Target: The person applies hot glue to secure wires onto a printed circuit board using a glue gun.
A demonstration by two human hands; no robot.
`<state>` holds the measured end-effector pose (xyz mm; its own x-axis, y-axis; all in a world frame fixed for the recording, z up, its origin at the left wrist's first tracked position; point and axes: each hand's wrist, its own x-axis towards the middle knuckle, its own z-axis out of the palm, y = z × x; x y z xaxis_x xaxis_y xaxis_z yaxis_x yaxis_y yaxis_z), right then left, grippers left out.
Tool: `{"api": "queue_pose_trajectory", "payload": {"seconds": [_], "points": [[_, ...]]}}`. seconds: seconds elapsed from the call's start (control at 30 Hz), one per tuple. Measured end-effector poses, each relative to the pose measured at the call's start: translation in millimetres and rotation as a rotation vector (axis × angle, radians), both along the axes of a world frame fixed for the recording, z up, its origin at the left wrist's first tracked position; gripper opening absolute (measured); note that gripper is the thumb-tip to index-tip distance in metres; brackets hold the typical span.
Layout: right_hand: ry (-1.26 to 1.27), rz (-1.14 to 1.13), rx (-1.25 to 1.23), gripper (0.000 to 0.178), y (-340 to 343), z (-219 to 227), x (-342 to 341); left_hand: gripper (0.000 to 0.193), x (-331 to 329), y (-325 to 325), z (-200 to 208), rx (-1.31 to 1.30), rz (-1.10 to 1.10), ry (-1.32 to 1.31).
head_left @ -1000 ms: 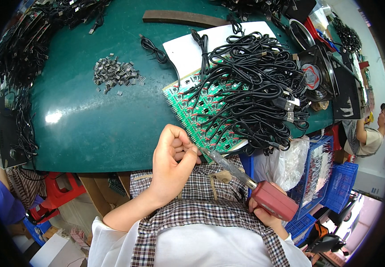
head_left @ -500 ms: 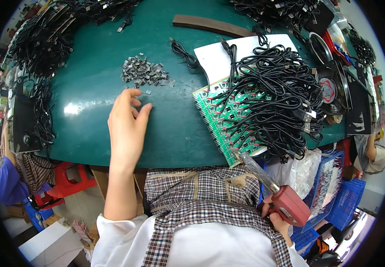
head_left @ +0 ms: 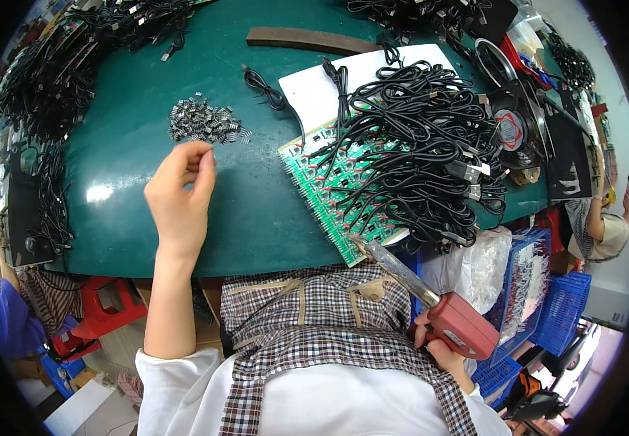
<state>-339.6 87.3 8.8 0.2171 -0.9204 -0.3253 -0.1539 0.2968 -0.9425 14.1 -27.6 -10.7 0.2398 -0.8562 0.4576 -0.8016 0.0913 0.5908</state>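
My left hand (head_left: 178, 207) is at the near edge of a loose pile of small metal-legged electronic parts (head_left: 204, 120). Its thumb and index finger are pinched together; anything between them is too small or hidden to name. In my right hand (head_left: 445, 356) is a soldering gun (head_left: 464, 325) with a red body. The gun's long metal barrel points up and left, its tip by the near corner of a green circuit board panel (head_left: 313, 190). Bundled black USB cables (head_left: 430, 156) lie over much of that panel, with red wires showing on it.
White paper (head_left: 303, 91) lies beneath the boards, and a dark bar (head_left: 311, 41) sits beyond. Heaped cables (head_left: 45, 87) fill the far left. To the right stand a round metal stand (head_left: 529, 134) and blue baskets (head_left: 561, 312). Other people sit at both sides.
My left thumb and index finger have closed together near the pile. The table and its contents have shifted left and slightly up in view. My right hand still holds the soldering gun.
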Motion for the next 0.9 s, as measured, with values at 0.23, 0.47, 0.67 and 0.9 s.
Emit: {"api": "queue_pose_trajectory", "payload": {"seconds": [0.23,0.47,0.67,0.9], "points": [[-0.021,-0.041,-0.011,0.047,-3,1,2,0.011,-70,55,8,0.422,-0.22,1.197],[-0.09,-0.044,0.036,0.05,-5,5,2,0.013,-99,58,8,0.55,-0.281,1.321],[0.0,-0.013,0.026,0.053,-3,3,0,0.022,-104,54,4,0.476,-0.246,1.329],[-0.012,-0.002,0.037,0.062,1,-2,-8,0.023,-105,53,3,0.462,-0.238,1.337]]}}
